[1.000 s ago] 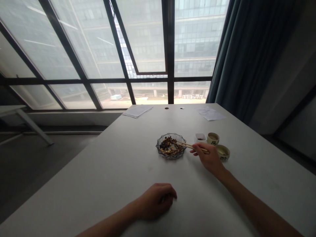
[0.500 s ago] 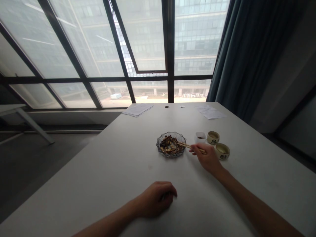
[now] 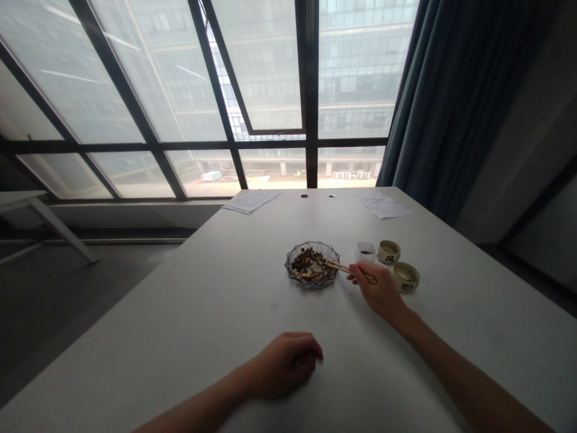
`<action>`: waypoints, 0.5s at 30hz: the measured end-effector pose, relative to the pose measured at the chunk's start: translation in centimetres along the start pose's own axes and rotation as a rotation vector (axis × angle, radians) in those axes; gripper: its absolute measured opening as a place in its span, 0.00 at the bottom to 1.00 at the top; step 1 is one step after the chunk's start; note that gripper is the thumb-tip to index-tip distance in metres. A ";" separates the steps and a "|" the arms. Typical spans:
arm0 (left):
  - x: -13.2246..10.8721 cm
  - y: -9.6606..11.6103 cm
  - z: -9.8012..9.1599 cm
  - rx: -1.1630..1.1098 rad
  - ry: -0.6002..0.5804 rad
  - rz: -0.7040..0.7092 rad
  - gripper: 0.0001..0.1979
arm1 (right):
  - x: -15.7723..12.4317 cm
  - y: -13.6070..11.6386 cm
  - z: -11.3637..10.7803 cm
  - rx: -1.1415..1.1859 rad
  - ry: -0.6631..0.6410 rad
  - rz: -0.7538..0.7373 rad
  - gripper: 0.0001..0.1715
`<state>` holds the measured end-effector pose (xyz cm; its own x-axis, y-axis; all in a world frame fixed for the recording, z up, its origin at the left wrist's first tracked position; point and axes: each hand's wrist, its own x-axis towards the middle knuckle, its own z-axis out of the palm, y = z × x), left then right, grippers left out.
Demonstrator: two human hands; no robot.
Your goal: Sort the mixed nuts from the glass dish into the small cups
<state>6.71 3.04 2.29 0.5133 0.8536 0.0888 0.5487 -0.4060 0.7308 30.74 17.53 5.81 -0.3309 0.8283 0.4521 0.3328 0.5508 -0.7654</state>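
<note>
White table (image 3: 180, 313): your right hand (image 3: 381, 290) grips chopsticks (image 3: 342, 267), tips over the glass dish (image 3: 312, 286); left hand (image 3: 283, 365) rests loosely clenched.

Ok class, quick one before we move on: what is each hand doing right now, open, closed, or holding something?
Left hand: loosely closed on the table, nothing visible in it.
Right hand: holding wooden chopsticks, tips over the glass dish.

The plated food (image 3: 310, 266) is too small to identify.
</note>
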 end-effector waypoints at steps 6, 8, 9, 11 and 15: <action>0.0 0.1 -0.1 0.001 -0.012 -0.004 0.14 | -0.1 -0.1 -0.2 -0.108 -0.008 -0.085 0.23; 0.0 0.1 -0.1 0.003 -0.016 -0.001 0.14 | -0.1 -0.3 -0.3 -0.162 -0.023 -0.118 0.23; 0.0 0.1 -0.1 0.003 -0.015 -0.001 0.14 | -0.1 -0.5 -0.3 -0.182 -0.027 -0.131 0.23; 0.0 0.0 0.0 0.001 -0.014 -0.004 0.14 | -0.1 -0.8 -0.4 -0.206 -0.035 -0.155 0.24; 0.0 -0.1 0.0 0.003 -0.015 0.000 0.14 | 0.0 -1.2 -0.5 -0.230 -0.098 -0.218 0.24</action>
<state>6.66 3.09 2.26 0.5232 0.8486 0.0785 0.5507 -0.4070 0.7287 30.83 16.92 6.94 -0.4959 0.6805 0.5394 0.4318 0.7322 -0.5267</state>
